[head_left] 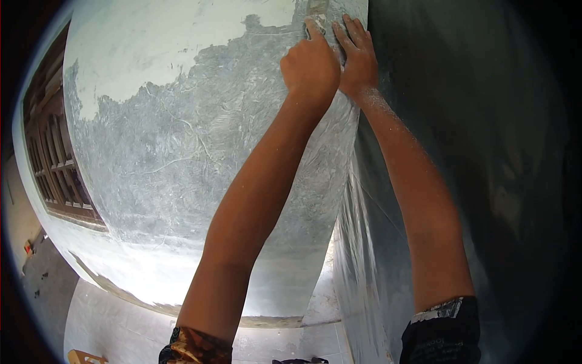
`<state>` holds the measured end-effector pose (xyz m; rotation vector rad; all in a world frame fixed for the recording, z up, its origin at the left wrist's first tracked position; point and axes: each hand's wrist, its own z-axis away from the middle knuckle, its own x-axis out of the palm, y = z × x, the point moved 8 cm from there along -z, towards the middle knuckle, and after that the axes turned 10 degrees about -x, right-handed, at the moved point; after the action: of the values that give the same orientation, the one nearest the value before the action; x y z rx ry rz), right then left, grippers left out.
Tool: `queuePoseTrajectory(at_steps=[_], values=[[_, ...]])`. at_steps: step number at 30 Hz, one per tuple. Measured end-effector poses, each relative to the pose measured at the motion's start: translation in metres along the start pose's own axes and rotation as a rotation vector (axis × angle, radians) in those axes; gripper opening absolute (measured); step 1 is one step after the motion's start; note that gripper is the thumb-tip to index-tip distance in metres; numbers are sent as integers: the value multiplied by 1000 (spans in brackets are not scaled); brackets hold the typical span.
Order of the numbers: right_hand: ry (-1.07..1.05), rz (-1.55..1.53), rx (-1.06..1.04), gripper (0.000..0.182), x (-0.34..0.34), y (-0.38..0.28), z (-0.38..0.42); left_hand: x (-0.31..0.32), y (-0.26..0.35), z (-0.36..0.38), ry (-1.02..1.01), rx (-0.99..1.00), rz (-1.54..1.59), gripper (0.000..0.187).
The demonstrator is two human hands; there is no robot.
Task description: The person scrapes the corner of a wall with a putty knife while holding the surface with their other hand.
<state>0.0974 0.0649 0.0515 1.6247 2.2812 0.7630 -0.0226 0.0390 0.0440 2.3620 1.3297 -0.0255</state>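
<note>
My left hand (310, 68) is at the top of the grey, patchy wall (182, 139), its index finger stretched upward and its other fingers curled round something mostly hidden. Just above that fingertip is a small flat, whitish piece (317, 8), cut off by the top of the view. Close on the right, my right hand (360, 60) lies near the wall's right edge with its fingers extended and slightly apart. Pale dust covers its fingers and wrist.
A brown wooden shuttered window (57, 155) is at the left. Translucent plastic sheeting (357, 255) hangs beside the wall's right edge, next to a dark surface (479, 133). Below are a pale floor (133, 327) and a wooden object (85, 357) at the bottom left.
</note>
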Motion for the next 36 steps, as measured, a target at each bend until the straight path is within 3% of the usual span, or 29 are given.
queuePoseTrajectory(at_steps=[5,9,12,14,18,21,24,27,29,33,36], values=[[21,-10,7,63,-3,-3,-2,4,11,-37,61,1,94,70],[14,-24,22,60,-5,-6,-1,-3,1,-12,74,27,9,73],[15,-4,20,58,-4,-5,0,-3,-7,1,-9,-14,43,61],[23,-10,34,57,-5,-5,0,-3,-3,-10,35,31,-7,75],[35,2,21,55,-2,-3,0,10,3,-40,121,8,89,76],[52,-39,43,56,-5,-5,0,-7,0,-11,124,33,0,76],[46,-45,46,57,-5,-6,0,0,-12,6,-38,-49,27,60],[40,-14,21,54,-3,-3,0,3,-12,-12,12,-32,30,59],[37,-11,21,54,-2,-3,-1,-6,-2,-29,127,21,1,73],[28,-24,38,56,-5,-6,0,-9,-4,-16,131,8,-8,71],[49,-32,26,54,-4,-4,1,-3,-17,2,-1,-59,29,61]])
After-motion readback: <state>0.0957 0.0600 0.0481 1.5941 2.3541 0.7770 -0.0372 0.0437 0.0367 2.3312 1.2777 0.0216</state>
